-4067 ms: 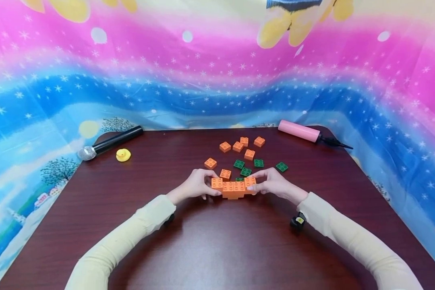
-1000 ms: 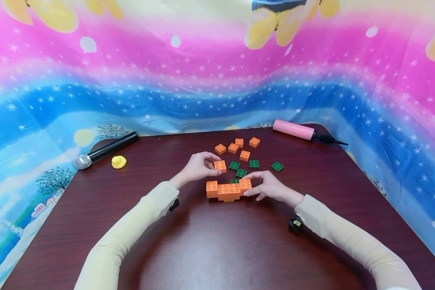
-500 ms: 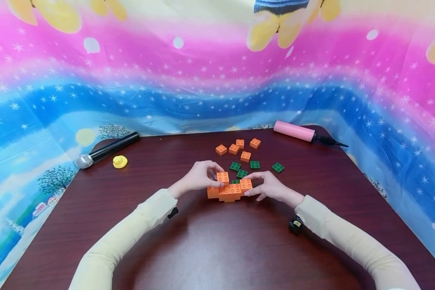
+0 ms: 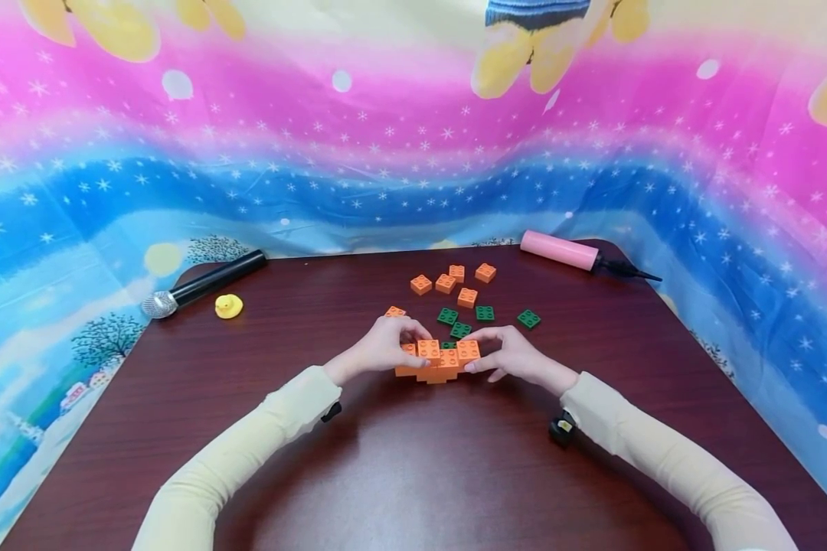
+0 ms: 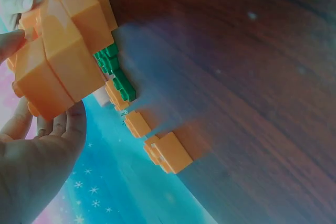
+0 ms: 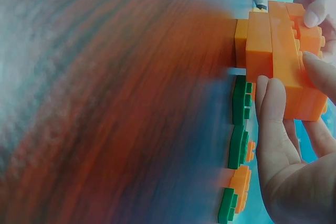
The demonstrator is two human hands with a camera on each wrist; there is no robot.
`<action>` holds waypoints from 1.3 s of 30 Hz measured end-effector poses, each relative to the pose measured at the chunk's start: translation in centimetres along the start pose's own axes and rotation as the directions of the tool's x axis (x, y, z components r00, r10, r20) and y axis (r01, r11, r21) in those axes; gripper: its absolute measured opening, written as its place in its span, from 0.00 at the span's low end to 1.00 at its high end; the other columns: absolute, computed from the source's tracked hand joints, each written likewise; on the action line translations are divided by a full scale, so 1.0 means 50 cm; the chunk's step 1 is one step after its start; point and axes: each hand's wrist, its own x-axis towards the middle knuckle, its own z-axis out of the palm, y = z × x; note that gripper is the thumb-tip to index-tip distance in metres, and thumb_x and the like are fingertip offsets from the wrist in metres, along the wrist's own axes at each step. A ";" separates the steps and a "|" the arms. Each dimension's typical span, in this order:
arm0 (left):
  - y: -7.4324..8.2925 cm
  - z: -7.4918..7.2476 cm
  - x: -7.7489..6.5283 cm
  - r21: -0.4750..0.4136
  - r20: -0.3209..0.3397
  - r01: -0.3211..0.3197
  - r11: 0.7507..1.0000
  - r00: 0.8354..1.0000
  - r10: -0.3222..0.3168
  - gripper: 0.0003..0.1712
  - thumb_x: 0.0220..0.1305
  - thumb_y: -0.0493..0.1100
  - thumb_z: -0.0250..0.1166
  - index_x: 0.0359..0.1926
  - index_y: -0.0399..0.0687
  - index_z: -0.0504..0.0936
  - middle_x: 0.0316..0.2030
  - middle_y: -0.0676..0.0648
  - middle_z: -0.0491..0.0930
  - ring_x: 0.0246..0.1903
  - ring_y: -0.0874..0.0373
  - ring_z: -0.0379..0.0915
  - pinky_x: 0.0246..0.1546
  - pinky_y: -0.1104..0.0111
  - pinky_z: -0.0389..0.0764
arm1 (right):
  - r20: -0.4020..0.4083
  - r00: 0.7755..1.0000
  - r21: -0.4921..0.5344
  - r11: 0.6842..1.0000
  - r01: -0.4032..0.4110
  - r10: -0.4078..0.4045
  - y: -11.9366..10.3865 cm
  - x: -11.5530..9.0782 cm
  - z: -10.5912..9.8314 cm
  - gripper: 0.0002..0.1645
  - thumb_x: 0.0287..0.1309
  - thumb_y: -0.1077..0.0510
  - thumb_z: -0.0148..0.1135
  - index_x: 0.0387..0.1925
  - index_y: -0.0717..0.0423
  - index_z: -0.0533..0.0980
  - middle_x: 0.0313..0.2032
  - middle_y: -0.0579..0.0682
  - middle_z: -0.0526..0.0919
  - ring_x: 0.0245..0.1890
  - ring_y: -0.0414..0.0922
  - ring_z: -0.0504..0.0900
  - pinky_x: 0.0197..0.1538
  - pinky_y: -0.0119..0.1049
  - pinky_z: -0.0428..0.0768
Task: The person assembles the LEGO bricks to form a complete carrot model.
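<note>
An orange toy-brick build (image 4: pixel 441 373), stepped and narrower at its base, is held between my two hands near the middle of the table. My left hand (image 4: pixel 384 344) pinches a square orange brick (image 4: pixel 429 349) on top of the build, just left of its centre. The thumb is in front and the fingers are behind. My right hand (image 4: pixel 513 355) grips the raised brick (image 4: pixel 468 350) at the right end. In the right wrist view, the right fingers (image 6: pixel 273 108) lie along the side of the build. The left hand partly covers the build's left end.
Several loose orange bricks (image 4: pixel 467 298) and thin green bricks (image 4: pixel 485 313) lie behind the build. Another orange brick (image 4: pixel 395 311) is partly hidden behind the left hand. Farther out are a microphone (image 4: pixel 207 283), a yellow rubber duck (image 4: pixel 229 306) and a pink hand pump (image 4: pixel 560 250).
Four seconds ago both hands held the build's ends. The left hand has since taken a loose orange brick, carried it over and lowered it onto the build; the right hand kept its grip.
</note>
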 end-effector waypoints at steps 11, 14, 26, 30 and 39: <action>-0.004 0.000 -0.006 0.021 0.004 0.003 1.000 1.000 -0.003 0.21 0.48 0.47 0.75 0.43 0.45 0.84 0.37 0.49 0.82 0.35 0.60 0.75 0.40 0.71 0.77 | -0.004 1.000 0.001 1.000 -0.003 0.003 0.001 0.001 0.001 0.32 0.48 0.56 0.74 0.57 0.58 0.75 0.58 0.61 0.71 0.38 0.45 0.82 0.33 0.45 0.84; -0.006 0.002 -0.008 0.005 0.000 0.001 1.000 1.000 -0.001 0.21 0.48 0.46 0.75 0.44 0.45 0.84 0.37 0.49 0.82 0.35 0.59 0.75 0.40 0.71 0.77 | -0.002 1.000 0.003 1.000 -0.002 0.002 0.001 0.001 0.002 0.32 0.48 0.56 0.74 0.57 0.58 0.75 0.59 0.61 0.70 0.38 0.45 0.82 0.33 0.45 0.84; -0.014 0.004 -0.007 0.006 -0.017 -0.018 1.000 1.000 0.018 0.20 0.48 0.45 0.75 0.44 0.47 0.86 0.37 0.51 0.82 0.35 0.60 0.72 0.38 0.70 0.77 | 0.001 1.000 0.002 1.000 -0.003 0.003 0.003 0.002 -0.001 0.33 0.49 0.55 0.74 0.57 0.58 0.75 0.59 0.62 0.70 0.37 0.45 0.83 0.34 0.45 0.84; -0.014 0.003 -0.006 0.021 -0.017 -0.042 0.999 0.999 0.042 0.20 0.48 0.46 0.75 0.44 0.47 0.86 0.37 0.50 0.82 0.35 0.60 0.72 0.38 0.70 0.77 | -0.001 1.000 0.002 1.000 -0.004 0.004 0.000 0.002 0.000 0.33 0.49 0.55 0.73 0.57 0.58 0.75 0.57 0.61 0.71 0.35 0.46 0.84 0.34 0.44 0.84; -0.009 -0.003 -0.001 0.022 0.017 -0.031 0.999 0.999 0.031 0.20 0.48 0.47 0.76 0.43 0.45 0.86 0.36 0.50 0.81 0.34 0.60 0.71 0.36 0.71 0.76 | 0.003 1.000 -0.003 1.000 -0.013 0.013 0.006 0.005 -0.002 0.33 0.50 0.55 0.73 0.58 0.58 0.74 0.58 0.63 0.71 0.34 0.46 0.86 0.34 0.44 0.84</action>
